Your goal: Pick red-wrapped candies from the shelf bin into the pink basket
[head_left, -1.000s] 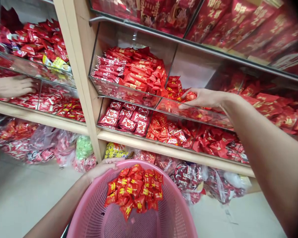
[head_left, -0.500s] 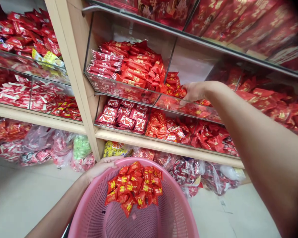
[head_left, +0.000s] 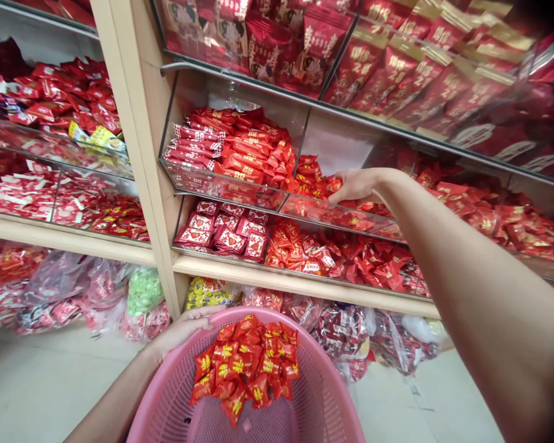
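My left hand is closed on the rim of a pink plastic basket, at its far left side. A heap of red wrapped candies with yellow print lies in the basket, toward its far end. My right hand reaches into a clear-fronted shelf bin, its thumb near the front panel. Small red wrapped candies lie in that bin, and some show between thumb and forefinger. The other fingers of this hand are mostly hidden.
Left of my right hand, a neighbouring bin holds longer red packets. Below are bins of red-and-white packets. A wooden upright divides the shelving. Bagged sweets lie on the floor under the bottom shelf. Larger packets fill the shelf above.
The view has tilted up a little, so the shelves sit lower in the picture. My right hand stays in the same bin with its thumb now plainer to see. My left hand keeps the basket rim.
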### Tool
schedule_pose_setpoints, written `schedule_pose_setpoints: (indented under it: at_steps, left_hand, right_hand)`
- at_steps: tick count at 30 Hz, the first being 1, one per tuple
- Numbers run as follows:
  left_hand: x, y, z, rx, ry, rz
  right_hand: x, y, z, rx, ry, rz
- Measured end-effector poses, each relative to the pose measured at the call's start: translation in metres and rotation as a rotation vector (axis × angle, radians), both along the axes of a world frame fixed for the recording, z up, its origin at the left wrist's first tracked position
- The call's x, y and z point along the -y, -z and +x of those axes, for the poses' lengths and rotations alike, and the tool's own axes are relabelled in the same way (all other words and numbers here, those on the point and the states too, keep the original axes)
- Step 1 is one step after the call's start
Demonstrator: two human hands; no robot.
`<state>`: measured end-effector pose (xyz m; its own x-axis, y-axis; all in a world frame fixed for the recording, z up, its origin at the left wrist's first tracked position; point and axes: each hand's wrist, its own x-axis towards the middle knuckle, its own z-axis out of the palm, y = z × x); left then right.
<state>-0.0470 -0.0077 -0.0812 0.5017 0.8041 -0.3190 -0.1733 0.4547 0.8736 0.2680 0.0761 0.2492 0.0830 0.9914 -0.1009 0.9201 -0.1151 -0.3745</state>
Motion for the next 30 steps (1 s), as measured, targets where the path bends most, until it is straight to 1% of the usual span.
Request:
schedule_pose_setpoints:
  at_steps: [1, 5, 7, 9, 12, 15, 17, 19, 20, 22, 25, 26, 28, 30]
  left_hand:
    - [0.001, -0.002, 0.000, -0.012, -0.005, -0.003]
    - [0.002, -0.008, 0.001, -0.041, -0.012, -0.014]
    - [0.002, -0.010, 0.002, -0.048, -0.008, 0.002]
    - [0.001, -0.011, 0.002, -0.053, 0.005, 0.023]
    - [-0.001, -0.013, 0.003, -0.072, 0.017, 0.039]
    - [-0.001, -0.016, 0.004, -0.077, 0.027, 0.015]
    - [0.001, -0.016, 0.006, -0.064, 0.035, -0.002]
    - [0.002, -0.016, 0.007, -0.048, 0.032, -0.016]
    - [0.003, -0.015, 0.007, -0.040, 0.027, -0.022]
    - [0.005, -0.014, 0.006, -0.020, 0.017, -0.024]
    - [0.006, -0.014, 0.004, 0.006, 0.019, -0.024]
    - [0.006, -0.015, 0.004, 0.010, 0.022, -0.029]
    - [0.007, -0.016, 0.004, 0.004, 0.020, -0.031]
    - [0.008, -0.017, 0.004, -0.010, 0.003, -0.021]
  right_hand:
    - [0.004, -0.002, 0.003, -0.048, 0.009, 0.014]
    - [0.017, -0.010, 0.023, -0.312, -0.062, 0.100]
    - [0.022, -0.013, 0.034, -0.430, -0.061, 0.151]
    - [0.026, -0.018, 0.044, -0.492, -0.055, 0.203]
    - [0.035, -0.022, 0.053, -0.572, -0.135, 0.213]
    - [0.050, -0.018, 0.055, -0.675, -0.224, 0.225]
    - [0.065, -0.006, 0.052, -0.787, -0.239, 0.251]
    - [0.087, 0.016, 0.043, -0.923, -0.240, 0.229]
    - [0.100, 0.031, 0.037, -0.985, -0.245, 0.182]
    - [0.128, 0.072, 0.024, -1.092, -0.261, 0.016]
    - [0.163, 0.143, 0.004, -1.194, -0.287, -0.286]
    - [0.172, 0.165, -0.001, -1.201, -0.287, -0.372]
    - [0.185, 0.200, -0.008, -1.117, -0.283, -0.449]
    - [0.197, 0.222, -0.013, -0.903, -0.298, -0.440]
